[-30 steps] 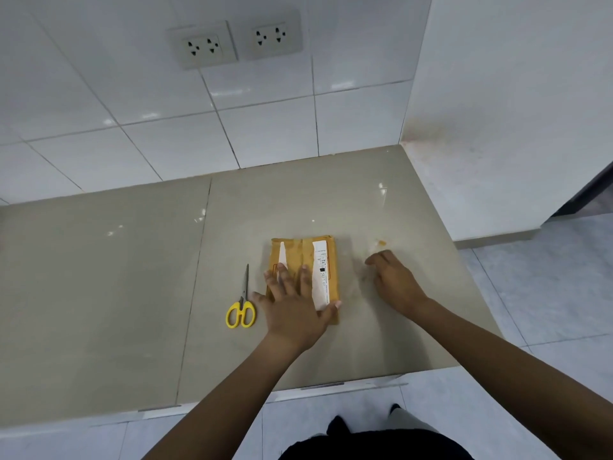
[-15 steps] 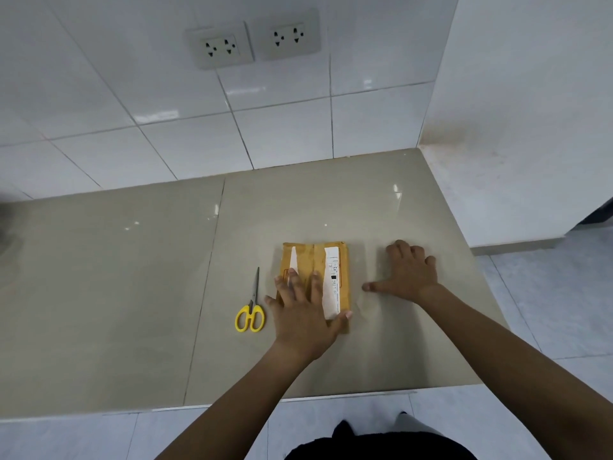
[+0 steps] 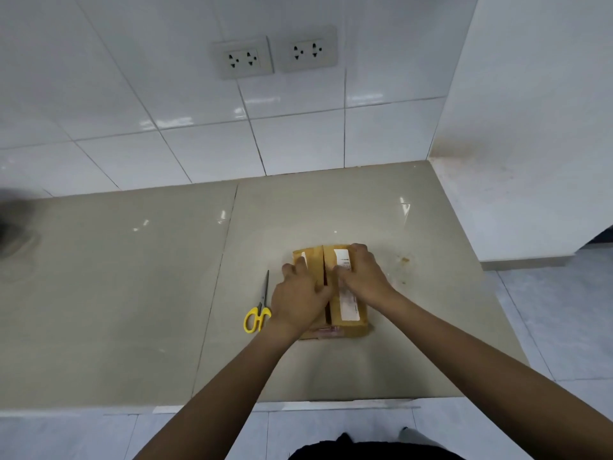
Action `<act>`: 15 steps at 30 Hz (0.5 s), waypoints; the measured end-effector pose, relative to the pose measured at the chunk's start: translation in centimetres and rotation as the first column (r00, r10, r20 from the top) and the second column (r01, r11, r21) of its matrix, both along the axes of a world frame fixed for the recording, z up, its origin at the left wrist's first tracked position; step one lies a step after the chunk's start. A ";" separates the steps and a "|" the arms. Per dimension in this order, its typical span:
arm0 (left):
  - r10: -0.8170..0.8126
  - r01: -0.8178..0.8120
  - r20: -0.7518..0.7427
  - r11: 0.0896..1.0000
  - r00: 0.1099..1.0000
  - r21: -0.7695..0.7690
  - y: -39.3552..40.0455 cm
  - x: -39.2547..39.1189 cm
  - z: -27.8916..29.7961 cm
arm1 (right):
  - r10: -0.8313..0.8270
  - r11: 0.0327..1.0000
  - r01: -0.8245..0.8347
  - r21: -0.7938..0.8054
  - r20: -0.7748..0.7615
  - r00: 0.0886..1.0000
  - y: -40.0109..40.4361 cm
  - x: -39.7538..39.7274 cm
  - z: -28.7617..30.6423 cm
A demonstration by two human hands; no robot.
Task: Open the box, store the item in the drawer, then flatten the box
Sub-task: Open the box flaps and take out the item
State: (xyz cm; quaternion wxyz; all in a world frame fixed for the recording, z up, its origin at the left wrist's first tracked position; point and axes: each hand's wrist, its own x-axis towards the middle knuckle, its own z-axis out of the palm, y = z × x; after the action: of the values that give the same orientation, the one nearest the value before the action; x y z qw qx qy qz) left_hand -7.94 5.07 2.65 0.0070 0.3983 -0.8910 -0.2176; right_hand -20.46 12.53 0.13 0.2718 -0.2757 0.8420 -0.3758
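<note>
Brown cardboard, the box [image 3: 345, 293] sits on the counter [image 3: 132, 293] near its front edge, both top flaps parted along a dark middle seam. The left hand [image 3: 300, 295] covers the left flap, fingers curled at the seam; the right hand [image 3: 363, 277] presses the right flap, hiding part of a white label [image 3: 350, 305]. Whether either hand truly grips is unclear. Scissors [image 3: 260, 308] lie just left, partly hidden by the left wrist.

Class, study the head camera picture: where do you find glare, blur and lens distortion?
Head view: glare spots glint on the glossy counter and wall tiles; a dark blurred smear sits at the left edge; wide-angle distortion slants the tile lines; the box stays fairly sharp.
</note>
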 end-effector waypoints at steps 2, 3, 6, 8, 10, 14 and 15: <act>0.056 -0.033 -0.149 0.987 0.987 0.155 -1.0 0.6 0.3 | 0.016 0.999 -0.016 0.029 -0.014 1.000 0.4 0.1 0.0; 0.104 -0.043 -0.217 0.962 0.971 0.271 -1.7 1.2 0.4 | 0.014 0.999 -0.014 0.035 -0.015 1.000 0.6 0.2 0.0; 0.272 -0.063 -0.338 0.853 0.901 0.519 -3.8 3.3 0.2 | 0.002 0.999 -0.002 0.038 0.019 1.000 1.0 0.1 -0.1; 0.319 -0.087 -0.332 0.825 0.888 0.559 -4.8 4.7 -0.2 | -0.022 1.000 0.022 0.004 0.124 0.992 1.2 0.0 0.1; 0.280 -0.121 -0.273 0.868 0.921 0.482 -5.1 5.6 -1.0 | -0.055 0.992 0.087 -0.096 0.299 0.953 1.7 -0.1 0.7; 0.071 -0.063 -0.080 0.992 0.994 0.106 -5.2 5.9 -3.2 | -0.159 0.934 0.298 -0.197 0.518 0.840 2.6 -1.5 1.7; 0.032 -0.030 -0.042 0.999 0.999 0.030 -5.1 5.6 -3.3 | -0.182 0.918 0.338 -0.208 0.537 0.824 3.0 -2.1 1.8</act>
State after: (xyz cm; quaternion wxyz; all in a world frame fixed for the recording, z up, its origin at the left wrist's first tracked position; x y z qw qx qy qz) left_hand -2.30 0.01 -0.64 0.0234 0.4074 -0.8811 -0.2389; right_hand -22.54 15.53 1.93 0.3850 -0.0857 0.7051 -0.5893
